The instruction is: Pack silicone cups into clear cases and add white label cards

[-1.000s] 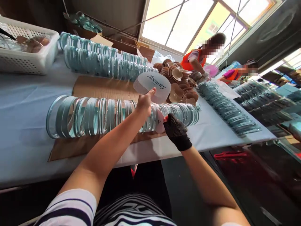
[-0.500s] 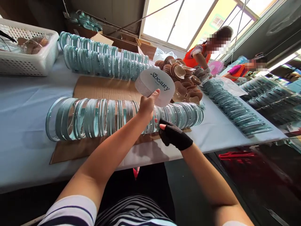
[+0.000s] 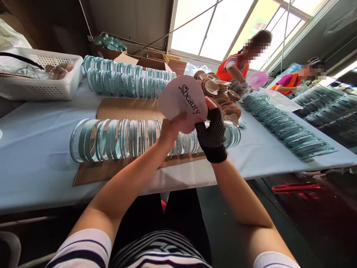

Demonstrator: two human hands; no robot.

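I see my left hand (image 3: 171,130) near the middle of the frame, bare, with its fingers closed on the bottom edge of a stack of round white cards (image 3: 182,102). The top card has the word "beauty" printed on it in dark letters. My right hand (image 3: 213,132) wears a black fingerless glove with little dots, and it pinches the right edge of the same stack. So both hands hold the cards up in the air, just above the counter (image 3: 36,149).

Right under the cards lies a long row of round clear lids (image 3: 125,139), standing on edge and packed close together, on a flat sheet of brown cardboard (image 3: 125,108). Two more rows of the same lids (image 3: 125,80) lie farther back, toward the upper left of the frame. A white plastic basket (image 3: 41,80) sits at the upper left corner of the counter.

Behind the cards, in the upper middle, is a pile of tan round pads (image 3: 220,96). Another fanned row of clear lids (image 3: 284,126) runs along the right side of the counter.

Two other people are at the upper right. One in an orange vest (image 3: 234,67) reaches a hand toward the tan pile. One in a pink top (image 3: 284,82) is farther right.
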